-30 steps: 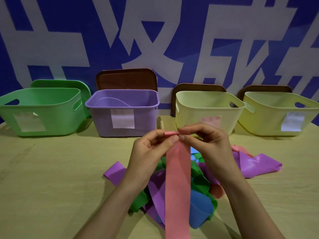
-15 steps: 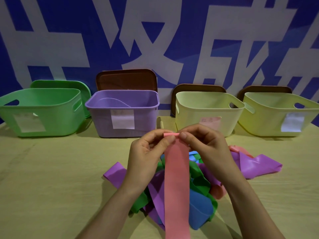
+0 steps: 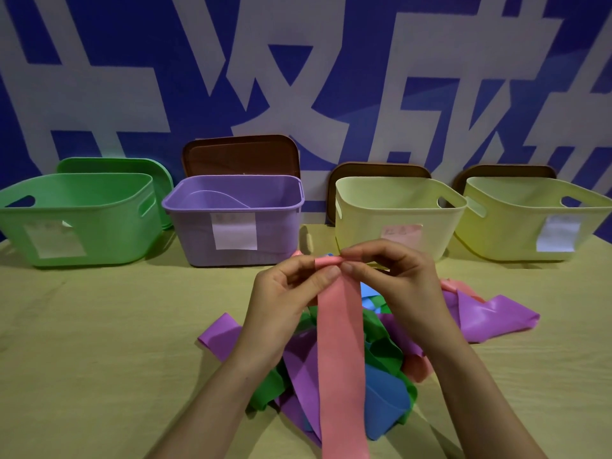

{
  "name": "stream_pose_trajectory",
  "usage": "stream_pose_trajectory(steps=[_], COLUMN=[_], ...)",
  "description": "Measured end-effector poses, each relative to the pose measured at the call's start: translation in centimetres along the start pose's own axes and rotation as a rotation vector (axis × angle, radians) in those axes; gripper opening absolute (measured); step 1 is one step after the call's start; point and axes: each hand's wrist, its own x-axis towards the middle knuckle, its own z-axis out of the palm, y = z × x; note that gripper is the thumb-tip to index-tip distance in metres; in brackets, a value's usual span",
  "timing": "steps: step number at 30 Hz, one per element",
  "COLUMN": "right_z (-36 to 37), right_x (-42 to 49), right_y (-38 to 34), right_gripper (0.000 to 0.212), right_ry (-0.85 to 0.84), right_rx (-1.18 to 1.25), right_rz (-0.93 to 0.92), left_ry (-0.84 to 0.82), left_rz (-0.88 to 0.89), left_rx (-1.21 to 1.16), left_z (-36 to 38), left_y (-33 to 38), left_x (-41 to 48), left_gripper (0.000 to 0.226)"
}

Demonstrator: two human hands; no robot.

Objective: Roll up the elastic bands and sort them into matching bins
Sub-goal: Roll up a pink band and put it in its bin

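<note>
At frame centre, the left hand (image 3: 284,293) and right hand (image 3: 397,276) pinch the small roll started atop the long flat pink elastic band (image 3: 341,342), which likely needs even winding down its hanging length next.

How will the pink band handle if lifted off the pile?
Probably floppy: the pink band drapes limp from where the left hand and right hand pinch its rolled top. Likely light, since a pinch alone carries it. The small roll might uncurl if released.
</note>
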Motion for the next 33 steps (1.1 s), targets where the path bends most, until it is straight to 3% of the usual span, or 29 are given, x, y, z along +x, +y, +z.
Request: stream_pose_trajectory(steps=[10, 14, 18, 23, 33], right_z=[0.00, 0.10, 0.31, 0.16, -0.03], right_x=[-0.08, -0.03, -0.12, -0.05, -0.06], right_y=[0.14, 0.09, 0.07, 0.02, 0.31], right_gripper=[0.032, 0.011, 0.011, 0.013, 0.019], right_ry=[-0.057, -0.058, -0.039, -0.016, -0.042], right_rx=[-0.020, -0.091, -0.138, -0.015, 0.057], right_rz=[0.053, 0.085, 0.030, 0.017, -0.008], left_ry=[0.045, 0.050, 0.065, 0.019, 0.035], left_rz=[0.068, 0.110, 0.156, 0.045, -0.020], left_rx=[0.047, 0.124, 0.181, 0.029, -0.061], left_z=[-0.13, -0.13, -0.18, -0.09, -0.04], left_y=[-0.25, -0.43, -0.61, -0.87, -0.64], left_x=[0.16, 0.14, 0.02, 0.18, 0.31], left_gripper=[0.013, 0.014, 0.013, 0.024, 0.017])
